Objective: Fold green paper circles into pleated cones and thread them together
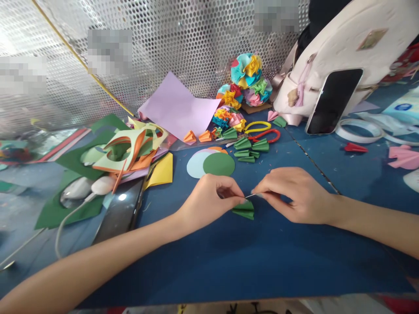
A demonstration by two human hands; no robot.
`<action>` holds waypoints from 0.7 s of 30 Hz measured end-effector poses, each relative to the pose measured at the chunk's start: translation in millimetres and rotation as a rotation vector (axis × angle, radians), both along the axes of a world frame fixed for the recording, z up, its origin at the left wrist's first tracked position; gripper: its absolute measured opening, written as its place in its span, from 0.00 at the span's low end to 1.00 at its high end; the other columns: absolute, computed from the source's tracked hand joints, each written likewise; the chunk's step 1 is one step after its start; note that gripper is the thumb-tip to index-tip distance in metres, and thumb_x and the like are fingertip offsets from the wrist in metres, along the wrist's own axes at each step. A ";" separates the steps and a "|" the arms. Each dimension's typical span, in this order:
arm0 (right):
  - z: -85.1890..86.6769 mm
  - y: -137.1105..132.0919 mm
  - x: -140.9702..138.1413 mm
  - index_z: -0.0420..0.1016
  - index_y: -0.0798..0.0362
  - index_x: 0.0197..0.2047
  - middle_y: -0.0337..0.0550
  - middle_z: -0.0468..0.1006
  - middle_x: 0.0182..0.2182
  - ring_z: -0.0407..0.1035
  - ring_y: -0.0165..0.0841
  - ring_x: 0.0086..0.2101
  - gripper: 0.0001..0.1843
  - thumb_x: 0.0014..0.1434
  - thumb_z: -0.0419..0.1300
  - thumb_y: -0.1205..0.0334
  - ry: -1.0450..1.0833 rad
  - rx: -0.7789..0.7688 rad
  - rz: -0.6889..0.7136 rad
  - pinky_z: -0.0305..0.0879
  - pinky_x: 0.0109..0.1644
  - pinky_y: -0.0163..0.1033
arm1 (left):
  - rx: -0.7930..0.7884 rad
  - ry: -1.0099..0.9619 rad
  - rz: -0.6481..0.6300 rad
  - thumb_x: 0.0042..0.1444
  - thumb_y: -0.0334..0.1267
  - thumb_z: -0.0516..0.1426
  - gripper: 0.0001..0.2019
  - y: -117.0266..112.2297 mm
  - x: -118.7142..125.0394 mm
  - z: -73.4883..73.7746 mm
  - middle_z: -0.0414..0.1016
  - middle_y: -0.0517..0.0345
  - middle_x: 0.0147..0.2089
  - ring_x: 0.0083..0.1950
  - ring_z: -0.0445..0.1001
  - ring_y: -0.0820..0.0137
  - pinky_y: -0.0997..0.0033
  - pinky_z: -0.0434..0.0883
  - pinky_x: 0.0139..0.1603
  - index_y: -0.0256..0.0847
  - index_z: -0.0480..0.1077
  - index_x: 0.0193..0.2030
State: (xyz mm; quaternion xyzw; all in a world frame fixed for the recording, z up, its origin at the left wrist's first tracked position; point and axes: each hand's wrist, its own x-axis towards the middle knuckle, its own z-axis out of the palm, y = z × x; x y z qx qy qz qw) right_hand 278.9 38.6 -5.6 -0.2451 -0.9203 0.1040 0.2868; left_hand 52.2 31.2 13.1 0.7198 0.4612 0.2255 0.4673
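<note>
Left hand (209, 200) pinches pleated green paper (244, 210), top hidden; right hand (294, 196) pinches thin pin (252, 196), tip unclear.

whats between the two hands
In the head view, a thin metal pin bridges the gap, its ends at the fingertips of the left hand and right hand, with a folded green paper piece just below it.

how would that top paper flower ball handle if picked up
The top paper flower ball is probably light for its size, being folded paper. Its crimped petals would likely crush under a firm squeeze. Resting on the lower flower ball, it could roll or tip off if nudged.
</note>
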 end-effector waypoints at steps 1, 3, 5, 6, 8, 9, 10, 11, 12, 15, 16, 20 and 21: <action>0.3 0.5 -0.3 0.71 0.53 0.38 0.39 0.76 0.27 0.66 0.30 0.27 0.07 0.65 0.52 0.69 0.005 -0.018 -0.007 0.57 0.33 0.36 | 0.032 0.016 -0.013 0.54 0.31 0.60 0.04 -0.8 0.2 1.1 0.78 0.61 0.28 0.30 0.74 0.76 0.80 0.70 0.34 0.37 0.76 0.30; 1.4 1.8 -0.8 0.71 0.53 0.38 0.37 0.75 0.25 0.66 0.29 0.26 0.07 0.65 0.53 0.68 0.017 -0.069 -0.027 0.57 0.33 0.35 | 0.090 0.045 -0.042 0.56 0.29 0.57 0.06 -2.2 0.6 2.8 0.77 0.62 0.28 0.31 0.72 0.76 0.79 0.69 0.35 0.37 0.76 0.30; 2.9 2.7 -1.1 0.71 0.52 0.38 0.35 0.73 0.23 0.65 0.28 0.25 0.07 0.65 0.53 0.67 0.027 -0.130 -0.044 0.57 0.32 0.35 | 0.123 0.062 -0.059 0.57 0.28 0.55 0.09 -2.9 0.9 3.6 0.75 0.62 0.28 0.31 0.71 0.77 0.79 0.68 0.34 0.37 0.76 0.31; 3.6 2.9 -1.2 0.71 0.52 0.38 0.34 0.73 0.23 0.65 0.27 0.25 0.07 0.66 0.53 0.67 0.031 -0.158 -0.045 0.57 0.32 0.34 | 0.124 0.065 -0.062 0.57 0.27 0.54 0.09 -3.0 0.9 3.7 0.75 0.62 0.28 0.31 0.70 0.77 0.79 0.68 0.34 0.37 0.76 0.31; 4.5 2.7 -1.3 0.71 0.52 0.39 0.34 0.73 0.23 0.65 0.26 0.25 0.07 0.66 0.52 0.67 0.043 -0.212 -0.033 0.57 0.32 0.33 | 0.095 0.054 -0.060 0.56 0.27 0.54 0.09 -3.0 0.9 3.5 0.75 0.61 0.28 0.30 0.71 0.76 0.79 0.68 0.34 0.37 0.75 0.31; 4.7 2.4 -1.3 0.70 0.51 0.39 0.33 0.73 0.24 0.65 0.26 0.25 0.07 0.66 0.52 0.67 0.051 -0.240 -0.025 0.58 0.32 0.33 | 0.065 0.042 -0.054 0.56 0.28 0.54 0.09 -2.9 0.7 3.3 0.75 0.61 0.28 0.30 0.71 0.76 0.79 0.69 0.34 0.36 0.75 0.30; 4.7 2.2 -1.3 0.70 0.51 0.39 0.33 0.73 0.24 0.65 0.26 0.25 0.07 0.66 0.51 0.67 0.059 -0.266 -0.018 0.58 0.32 0.33 | 0.028 0.029 -0.047 0.55 0.29 0.55 0.08 -2.7 0.5 3.1 0.75 0.60 0.27 0.29 0.72 0.76 0.79 0.69 0.34 0.36 0.75 0.30; 4.5 2.0 -1.4 0.70 0.51 0.40 0.33 0.74 0.24 0.66 0.25 0.25 0.07 0.67 0.52 0.66 0.066 -0.291 -0.015 0.59 0.33 0.32 | -0.012 0.012 -0.037 0.55 0.30 0.56 0.07 -2.5 0.2 2.9 0.76 0.60 0.27 0.29 0.72 0.76 0.79 0.69 0.33 0.36 0.75 0.30; 4.3 2.0 -1.4 0.71 0.51 0.40 0.33 0.74 0.25 0.66 0.25 0.25 0.07 0.67 0.52 0.65 0.072 -0.314 -0.015 0.59 0.33 0.32 | -0.053 -0.005 -0.026 0.54 0.31 0.56 0.07 -2.3 -0.1 2.7 0.76 0.59 0.27 0.29 0.72 0.75 0.79 0.70 0.32 0.36 0.75 0.29; 3.7 2.3 -1.7 0.72 0.50 0.40 0.34 0.76 0.27 0.68 0.25 0.27 0.07 0.67 0.53 0.63 0.083 -0.363 -0.026 0.60 0.33 0.31 | -0.140 -0.048 -0.002 0.53 0.33 0.59 0.05 -1.3 -0.7 2.5 0.77 0.57 0.28 0.28 0.73 0.74 0.78 0.70 0.31 0.35 0.76 0.29; 3.6 2.4 -1.9 0.72 0.50 0.40 0.34 0.76 0.28 0.68 0.25 0.27 0.07 0.67 0.53 0.63 0.086 -0.375 -0.027 0.60 0.33 0.31 | -0.153 -0.056 0.004 0.52 0.33 0.60 0.05 -0.9 -0.8 2.7 0.77 0.57 0.28 0.28 0.73 0.74 0.78 0.69 0.30 0.34 0.76 0.29; 4.7 1.7 -3.2 0.73 0.50 0.40 0.34 0.77 0.29 0.69 0.25 0.28 0.07 0.67 0.54 0.63 0.106 -0.410 -0.028 0.62 0.33 0.31 | -0.185 -0.068 0.020 0.49 0.33 0.62 0.05 -0.1 -0.7 3.7 0.76 0.57 0.26 0.27 0.71 0.76 0.78 0.68 0.29 0.34 0.74 0.26; 5.1 1.3 -3.7 0.73 0.50 0.40 0.34 0.77 0.29 0.70 0.25 0.29 0.07 0.67 0.54 0.63 0.115 -0.414 -0.030 0.62 0.33 0.30 | -0.189 -0.070 0.018 0.49 0.33 0.63 0.06 0.1 -0.6 4.0 0.76 0.57 0.26 0.27 0.71 0.76 0.78 0.68 0.28 0.34 0.73 0.25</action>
